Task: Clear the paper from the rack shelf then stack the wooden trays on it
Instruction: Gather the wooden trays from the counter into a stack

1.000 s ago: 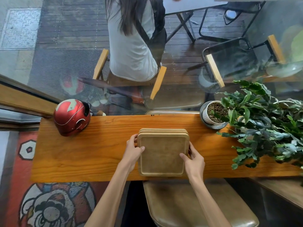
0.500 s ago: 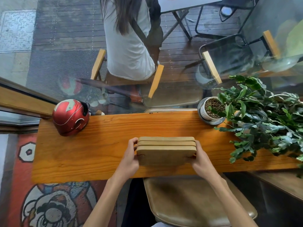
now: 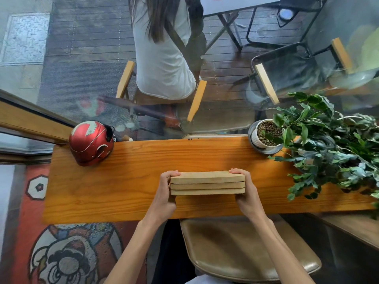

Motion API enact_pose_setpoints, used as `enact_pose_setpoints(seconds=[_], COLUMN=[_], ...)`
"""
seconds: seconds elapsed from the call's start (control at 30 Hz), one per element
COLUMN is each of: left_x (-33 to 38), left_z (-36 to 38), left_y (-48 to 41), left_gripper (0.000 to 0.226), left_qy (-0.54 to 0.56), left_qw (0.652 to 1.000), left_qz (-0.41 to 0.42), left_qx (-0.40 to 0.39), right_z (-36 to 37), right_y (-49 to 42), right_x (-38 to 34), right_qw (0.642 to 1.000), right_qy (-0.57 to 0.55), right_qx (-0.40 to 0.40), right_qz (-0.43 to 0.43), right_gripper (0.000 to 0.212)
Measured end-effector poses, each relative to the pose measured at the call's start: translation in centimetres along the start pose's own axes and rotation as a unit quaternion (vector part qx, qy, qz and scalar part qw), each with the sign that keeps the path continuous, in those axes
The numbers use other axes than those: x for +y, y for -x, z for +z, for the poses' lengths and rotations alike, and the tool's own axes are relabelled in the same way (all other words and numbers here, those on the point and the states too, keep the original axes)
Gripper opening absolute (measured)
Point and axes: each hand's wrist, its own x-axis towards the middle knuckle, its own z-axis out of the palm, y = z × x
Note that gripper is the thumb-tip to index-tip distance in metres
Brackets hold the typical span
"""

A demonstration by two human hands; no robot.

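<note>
A stack of three light wooden trays [image 3: 207, 183] is held above the orange wooden counter [image 3: 127, 181], tipped so I see its edges. My left hand [image 3: 165, 193] grips the stack's left end, fingers curled over the top. My right hand [image 3: 245, 192] grips the right end the same way. No rack shelf and no paper are in view.
A red helmet [image 3: 91, 142] sits at the counter's far left. A potted plant in a white pot [image 3: 264, 136] with spreading leaves [image 3: 332, 148] fills the right. A tan padded chair [image 3: 246, 249] stands below the counter. Beyond the glass a person [image 3: 164, 50] sits on a chair.
The tray stack has been lifted off the counter and tipped up from lying flat to edge-on. Both hands kept their hold and drew it nearer to me.
</note>
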Motion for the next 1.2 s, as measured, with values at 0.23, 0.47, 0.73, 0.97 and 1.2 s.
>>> enact_pose_setpoints(seconds=[0.23, 0.47, 0.73, 0.97, 1.2], left_x=[-1.0, -0.6, -0.9, -1.7, -2.9], left_z=[0.6, 2.1, 2.0, 1.2, 0.8], left_y=[-1.0, -1.1, -1.0, -1.4, -2.2], left_gripper=[0.081, 0.093, 0.077, 0.048, 0.059], left_qy=[0.056, 0.109, 0.117, 0.110, 0.031], left_qw=[0.998, 0.993, 0.992, 0.994, 0.998], left_qz=[-0.021, -0.018, -0.013, -0.005, 0.041], left_qx=[0.025, 0.043, 0.035, 0.003, -0.022], right_z=[1.2, 1.5, 1.5, 1.0, 0.4], right_y=[-0.6, -0.2, 0.5, -0.5, -1.2], right_x=[-0.1, 0.3, 0.7, 1.5, 1.8], right_qw=[0.994, 0.990, 0.984, 0.995, 0.995], right_qy=[-0.100, -0.097, -0.122, -0.054, -0.038], right_qx=[-0.003, -0.058, -0.073, -0.069, -0.086], right_qz=[0.050, 0.090, 0.108, 0.054, 0.040], right_gripper=[0.050, 0.091, 0.100, 0.070, 0.059])
